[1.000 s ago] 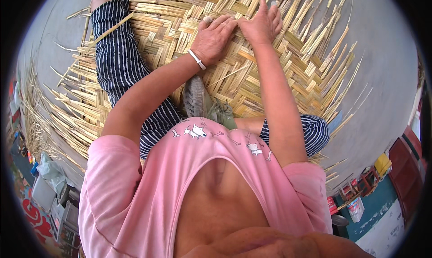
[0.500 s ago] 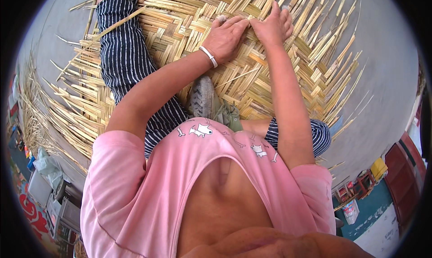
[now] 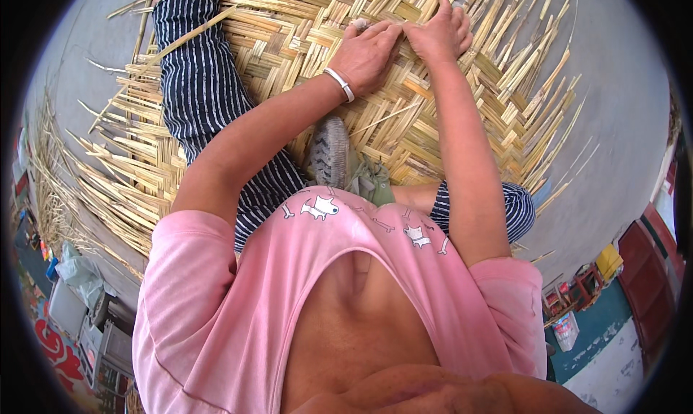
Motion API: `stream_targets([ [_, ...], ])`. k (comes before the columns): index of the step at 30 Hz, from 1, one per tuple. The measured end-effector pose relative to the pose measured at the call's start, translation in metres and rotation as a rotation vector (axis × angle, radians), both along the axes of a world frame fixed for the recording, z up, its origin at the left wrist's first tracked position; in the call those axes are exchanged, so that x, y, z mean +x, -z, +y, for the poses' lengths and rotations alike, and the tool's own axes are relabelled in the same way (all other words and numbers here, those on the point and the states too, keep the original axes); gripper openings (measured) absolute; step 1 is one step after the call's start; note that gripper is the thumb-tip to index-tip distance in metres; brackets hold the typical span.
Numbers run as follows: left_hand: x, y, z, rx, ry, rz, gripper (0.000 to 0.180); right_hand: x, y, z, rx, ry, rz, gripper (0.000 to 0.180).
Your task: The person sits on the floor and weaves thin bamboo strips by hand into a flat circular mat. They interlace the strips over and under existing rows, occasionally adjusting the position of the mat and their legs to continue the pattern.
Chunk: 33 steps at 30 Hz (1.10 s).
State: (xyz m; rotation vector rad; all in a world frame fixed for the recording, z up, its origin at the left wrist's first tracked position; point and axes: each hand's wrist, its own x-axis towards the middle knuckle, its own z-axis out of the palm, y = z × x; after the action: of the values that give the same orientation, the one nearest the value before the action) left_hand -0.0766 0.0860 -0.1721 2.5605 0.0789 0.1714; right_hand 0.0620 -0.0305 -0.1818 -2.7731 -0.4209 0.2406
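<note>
Pressing hands mid-mat, loose strip ends fringing

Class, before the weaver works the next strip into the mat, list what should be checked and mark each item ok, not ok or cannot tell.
1. Left hand pressing on the woven mat: ok.
2. Right hand beside it on the mat: ok.
3. Hands close together at the same spot: ok.
4. Which strip the fingers grip: cannot tell.
5. Loose strip ends free at the mat's edge: ok.
6. Shoe resting on the mat: ok.

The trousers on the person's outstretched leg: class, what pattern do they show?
Dark navy trousers with thin white stripes, in the head view.
</note>
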Motion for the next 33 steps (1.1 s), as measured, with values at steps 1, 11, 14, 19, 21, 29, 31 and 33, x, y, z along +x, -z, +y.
stream_targets([
  [1,0.000,0.003,-0.001,0.010,-0.004,-0.006,0.047,0.000,0.003,-0.002,0.010,-0.004,-0.020,0.099],
  [11,0.005,-0.002,-0.006,0.049,-0.153,-0.193,0.042,-0.031,-0.044,-0.049,0.150,-0.177,-0.012,0.070],
  [14,0.008,0.002,-0.008,0.108,-0.150,-0.220,0.038,-0.033,-0.046,-0.056,0.244,-0.171,-0.098,0.058],
  [19,0.002,-0.005,-0.006,0.046,-0.162,-0.242,0.034,0.001,-0.070,-0.036,0.286,-0.124,0.068,0.044],
  [21,0.001,-0.011,-0.005,-0.060,-0.183,-0.280,0.037,0.002,-0.095,-0.027,0.384,-0.043,0.222,0.046],
  [29,-0.030,-0.053,-0.026,-0.962,-0.276,0.369,0.037,0.048,-0.042,-0.006,0.658,0.217,0.412,0.043],
  [31,-0.032,-0.058,-0.031,-0.960,-0.310,0.370,0.041,0.060,-0.025,-0.009,0.761,0.176,0.566,0.036],
  [33,-0.033,-0.062,-0.035,-0.896,-0.321,0.359,0.043,0.059,-0.031,-0.008,0.813,0.174,0.698,0.028],
])
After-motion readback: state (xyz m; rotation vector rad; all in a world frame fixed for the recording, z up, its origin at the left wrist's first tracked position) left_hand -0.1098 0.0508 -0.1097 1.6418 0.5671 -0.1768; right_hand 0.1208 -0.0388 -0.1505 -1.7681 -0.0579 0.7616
